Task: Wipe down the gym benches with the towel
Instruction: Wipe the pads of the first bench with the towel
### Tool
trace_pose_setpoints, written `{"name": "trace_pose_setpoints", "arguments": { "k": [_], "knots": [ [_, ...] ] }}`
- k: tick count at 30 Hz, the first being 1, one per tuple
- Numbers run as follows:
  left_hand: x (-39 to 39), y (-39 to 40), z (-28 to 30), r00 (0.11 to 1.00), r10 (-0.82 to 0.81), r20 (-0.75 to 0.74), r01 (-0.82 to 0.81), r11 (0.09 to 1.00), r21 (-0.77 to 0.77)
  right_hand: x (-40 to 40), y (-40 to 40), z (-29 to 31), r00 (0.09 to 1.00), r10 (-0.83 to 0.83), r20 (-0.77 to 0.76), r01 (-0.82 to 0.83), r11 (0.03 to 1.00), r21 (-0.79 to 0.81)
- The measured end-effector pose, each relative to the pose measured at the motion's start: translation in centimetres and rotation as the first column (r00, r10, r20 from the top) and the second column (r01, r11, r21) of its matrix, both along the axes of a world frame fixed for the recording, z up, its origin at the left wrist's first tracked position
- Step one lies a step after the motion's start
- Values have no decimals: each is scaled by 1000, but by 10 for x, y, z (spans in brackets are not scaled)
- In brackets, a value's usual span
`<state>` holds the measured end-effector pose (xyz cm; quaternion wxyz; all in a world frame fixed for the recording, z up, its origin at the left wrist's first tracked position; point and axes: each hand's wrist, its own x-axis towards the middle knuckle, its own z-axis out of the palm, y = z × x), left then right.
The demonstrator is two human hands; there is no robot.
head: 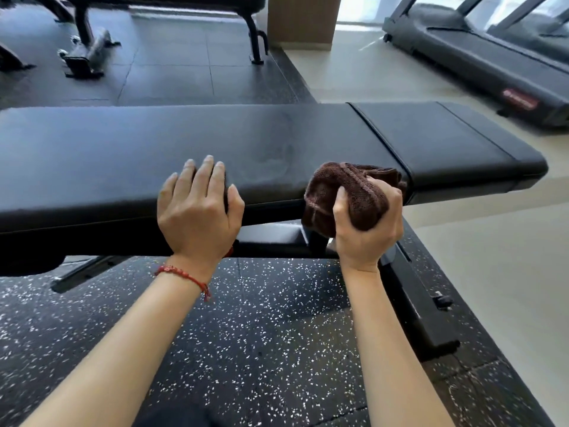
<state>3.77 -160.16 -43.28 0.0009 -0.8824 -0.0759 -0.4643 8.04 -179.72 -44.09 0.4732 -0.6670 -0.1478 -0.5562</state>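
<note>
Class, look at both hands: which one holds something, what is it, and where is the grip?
The right hand grips the bunched towel around its middle. The left hand holds nothing, resting on the bench.

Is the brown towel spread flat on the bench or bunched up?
Bunched up. The right hand grips the brown towel in a wad against the near edge of the bench pad; none of it lies flat.

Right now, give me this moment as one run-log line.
left hand: flat on bench near edge | right hand: gripping bunched brown towel at bench edge | stage: wiping near pad seam
</note>
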Motion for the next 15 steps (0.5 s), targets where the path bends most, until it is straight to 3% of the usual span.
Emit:
{"name": "trace_pose_setpoints", "arguments": {
  "k": [15],
  "knots": [
    [-7, -4, 7, 995, 41, -87, -40, 999, 5, -9, 28, -2, 991, 132, 3, -131, 984, -123]
  ]
}}
